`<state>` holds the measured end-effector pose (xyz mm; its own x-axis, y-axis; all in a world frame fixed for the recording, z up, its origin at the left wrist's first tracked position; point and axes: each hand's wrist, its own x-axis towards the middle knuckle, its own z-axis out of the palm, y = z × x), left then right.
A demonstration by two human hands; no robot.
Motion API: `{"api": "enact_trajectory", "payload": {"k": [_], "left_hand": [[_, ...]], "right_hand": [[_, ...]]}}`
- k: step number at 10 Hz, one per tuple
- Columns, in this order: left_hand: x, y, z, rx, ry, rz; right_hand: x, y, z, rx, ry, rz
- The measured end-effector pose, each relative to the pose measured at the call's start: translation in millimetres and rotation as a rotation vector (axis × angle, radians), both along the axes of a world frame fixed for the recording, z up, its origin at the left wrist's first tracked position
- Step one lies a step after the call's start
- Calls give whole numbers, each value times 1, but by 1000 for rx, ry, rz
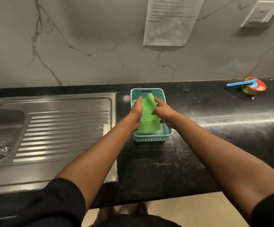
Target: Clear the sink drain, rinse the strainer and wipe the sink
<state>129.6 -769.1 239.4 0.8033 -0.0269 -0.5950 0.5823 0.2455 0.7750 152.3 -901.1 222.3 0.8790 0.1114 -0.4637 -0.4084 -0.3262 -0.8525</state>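
Now, cloth: a green cloth (148, 117) with small dark specks, thin and limp, hangs as a flat sheet over the teal basket (151, 138); its top corner stands up, its lower edge drops inside the basket.
Left hand: the left hand (137, 110) pinches the cloth's left edge, fingers closed on it.
Right hand: the right hand (163, 110) grips the cloth's right edge, thumb and fingers shut on the fabric.
Basket: perforated plastic with a handle slot in the far wall, standing on the black counter (198, 141) just right of the sink.
Sink: a steel sink (64, 128) with a ribbed drainboard; the round drain strainer (1, 152) sits in the basin at far left.
Counter: dark, speckled with pale smears.
Farther off: a red bowl (254, 87) with a blue-handled tool (240, 83) resting in it, at the right rear.
Wall: marble-look, with a printed sheet (170, 22) and a socket (262, 14).
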Motion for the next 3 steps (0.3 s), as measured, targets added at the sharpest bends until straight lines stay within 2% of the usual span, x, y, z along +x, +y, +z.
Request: {"api": "enact_trajectory", "payload": {"k": [2,3], "left_hand": [[9,-12,-16,199,5,-56],[7,-10,-13,280,-80,-75]], "right_hand": [[3,-1,-20,-107,-40,56],[4,4,-18,-207,-150,87]]}}
